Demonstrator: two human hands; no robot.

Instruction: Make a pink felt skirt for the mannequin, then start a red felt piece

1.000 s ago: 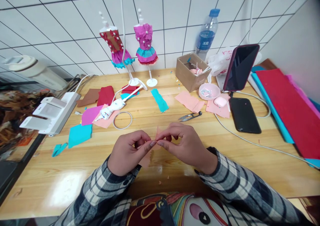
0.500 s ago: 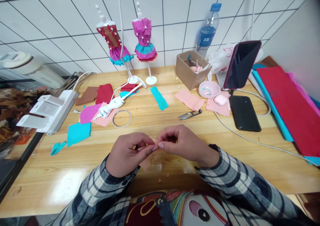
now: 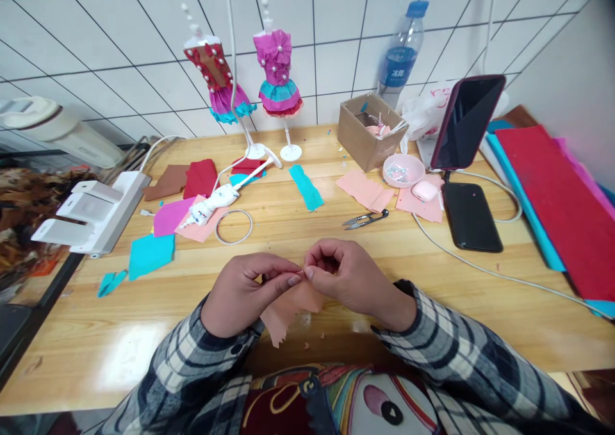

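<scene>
Over the near middle of the wooden table (image 3: 144, 332), my left hand (image 3: 243, 294) and my right hand (image 3: 348, 278) meet fingertip to fingertip. Both pinch the top edge of a peach-pink piece of felt (image 3: 291, 307), which hangs down below the fingers with a jagged lower edge. Small thread snips (image 3: 366, 218) lie on the table a short way beyond my right hand.
Two mannequin stands in felt dresses (image 3: 278, 76) stand at the back by the tiled wall. Felt scraps (image 3: 150, 254), a glue gun (image 3: 211, 204), a wire ring (image 3: 234, 227), a cardboard box (image 3: 368, 134), a pink dish (image 3: 402, 170), two phones (image 3: 471, 214), cables and felt sheets (image 3: 552, 198) surround my hands.
The felt piece has unfolded and now hangs lower below my fingers. Both hands stayed in much the same place, pinching it.
</scene>
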